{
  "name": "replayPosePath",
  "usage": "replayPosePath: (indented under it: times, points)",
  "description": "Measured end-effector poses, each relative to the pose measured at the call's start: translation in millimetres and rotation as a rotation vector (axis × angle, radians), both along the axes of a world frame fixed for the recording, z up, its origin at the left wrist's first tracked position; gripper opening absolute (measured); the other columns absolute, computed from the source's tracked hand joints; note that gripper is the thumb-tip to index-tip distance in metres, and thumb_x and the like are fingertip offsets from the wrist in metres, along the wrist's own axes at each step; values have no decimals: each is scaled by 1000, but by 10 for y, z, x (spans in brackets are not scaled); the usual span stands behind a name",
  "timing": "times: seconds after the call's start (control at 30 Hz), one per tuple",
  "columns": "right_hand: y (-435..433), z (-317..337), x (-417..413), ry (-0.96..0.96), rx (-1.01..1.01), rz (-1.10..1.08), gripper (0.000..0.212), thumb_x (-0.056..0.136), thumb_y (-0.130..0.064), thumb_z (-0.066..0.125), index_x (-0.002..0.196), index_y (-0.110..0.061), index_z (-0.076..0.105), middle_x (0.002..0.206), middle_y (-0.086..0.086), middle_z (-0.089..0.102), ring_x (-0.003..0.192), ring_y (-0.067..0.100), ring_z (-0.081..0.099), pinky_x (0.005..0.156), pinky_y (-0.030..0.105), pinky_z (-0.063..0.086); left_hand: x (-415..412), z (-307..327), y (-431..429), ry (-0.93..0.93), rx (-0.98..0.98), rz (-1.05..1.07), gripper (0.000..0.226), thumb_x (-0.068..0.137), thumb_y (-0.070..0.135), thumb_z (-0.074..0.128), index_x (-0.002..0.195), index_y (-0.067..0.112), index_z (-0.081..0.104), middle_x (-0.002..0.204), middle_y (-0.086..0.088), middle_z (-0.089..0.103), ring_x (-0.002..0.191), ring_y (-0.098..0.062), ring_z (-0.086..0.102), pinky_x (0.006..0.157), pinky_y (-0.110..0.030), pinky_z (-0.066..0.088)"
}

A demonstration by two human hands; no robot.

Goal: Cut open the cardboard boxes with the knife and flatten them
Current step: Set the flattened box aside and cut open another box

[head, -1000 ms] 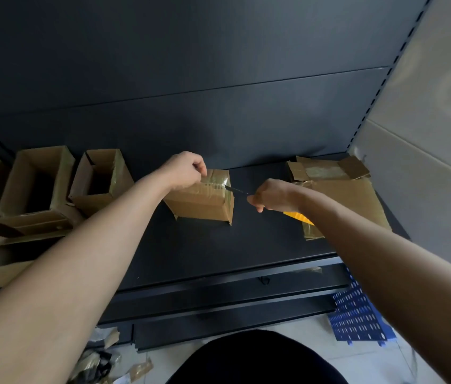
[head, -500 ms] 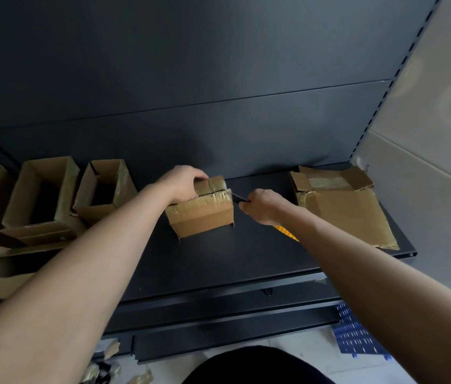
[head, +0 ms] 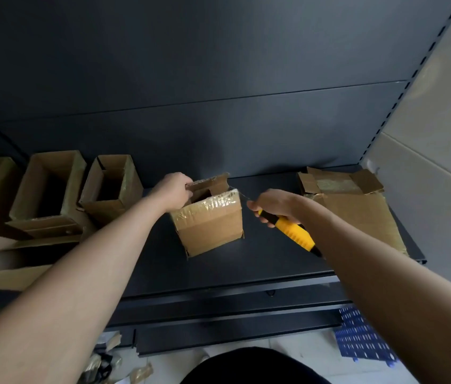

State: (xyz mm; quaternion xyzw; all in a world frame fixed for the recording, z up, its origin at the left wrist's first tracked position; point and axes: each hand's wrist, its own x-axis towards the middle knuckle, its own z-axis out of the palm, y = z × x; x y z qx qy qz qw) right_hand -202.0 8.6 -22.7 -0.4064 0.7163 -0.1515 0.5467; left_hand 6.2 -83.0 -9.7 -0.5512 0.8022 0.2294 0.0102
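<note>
Dark shelf (head: 274, 261): left hand (head: 173, 191) grips box flap (head: 207, 187); right hand (head: 272, 205) clenches knife (head: 293, 231).

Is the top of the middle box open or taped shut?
Open: the left hand holds a flap of the box up, and its dark inside shows.

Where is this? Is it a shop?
Probably a shop or its stockroom: a dark metal display shelf, a slotted upright for hanging shelves, and emptied cardboard boxes lined up on it.
</note>
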Motion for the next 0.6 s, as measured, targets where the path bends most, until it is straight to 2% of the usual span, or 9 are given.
replayPosePath:
  times: [0.07,0.1,0.17,0.23,0.27,0.33,0.43,0.5,0.6]
  points:
    - [46,-77,-71,-25,-11,-71,27,101,-21,45,79,-6,49,68,7,43,58,17,40,54,27,36,79,-28,-28,29,-9,79,11,94,18,57,91,12,66,93,-5,66,81,-19,61,67,-30,48]
    - [28,-157,-95,34,-33,-119,26,101,-22,44,84,-3,52,68,7,43,57,17,40,55,28,37,107,-32,-20,54,0,116,12,92,24,60,89,13,65,91,-4,65,79,-17,60,65,-29,46]
    - [-51,-353,-99,203,-53,-151,33,101,-26,43,105,3,58,69,5,45,58,17,42,62,30,39,134,-18,17,56,43,185,31,84,43,68,87,13,63,87,-3,64,77,-16,59,60,-27,44]
    - [-93,-530,-33,265,-13,-133,46,101,-33,42,122,6,53,76,6,48,69,21,47,67,30,36,144,2,59,-26,101,252,61,74,58,70,109,9,61,104,-8,63,89,-22,61,67,-32,52]
    - [-101,-604,5,286,-2,-121,47,101,-35,43,125,5,51,84,8,52,78,24,50,68,29,36,147,18,91,-67,137,295,75,71,60,71,123,8,54,115,-10,60,93,-25,62,69,-34,56]
    - [-130,-711,62,333,-15,-102,46,101,-35,45,127,3,49,104,14,58,93,29,57,67,27,38,141,57,147,-66,216,368,87,71,55,75,137,12,39,127,-11,53,92,-28,63,60,-34,58]
    - [-139,-810,117,308,-7,-139,42,100,-33,47,123,2,51,100,13,54,86,25,55,59,28,40,141,97,201,27,245,455,84,76,35,78,142,12,31,128,-12,50,98,-31,62,49,-34,57]
    - [-162,-830,143,281,-29,-199,41,99,-34,48,120,2,52,102,13,54,90,26,55,70,33,45,162,92,221,18,209,475,81,78,30,76,142,11,30,130,-12,48,106,-32,58,43,-32,50]
    - [-257,-844,165,323,-117,-262,51,95,-47,45,117,-3,55,119,18,57,106,34,56,90,43,48,216,61,214,33,179,504,79,81,29,73,144,10,30,136,-12,46,116,-31,52,46,-27,38]
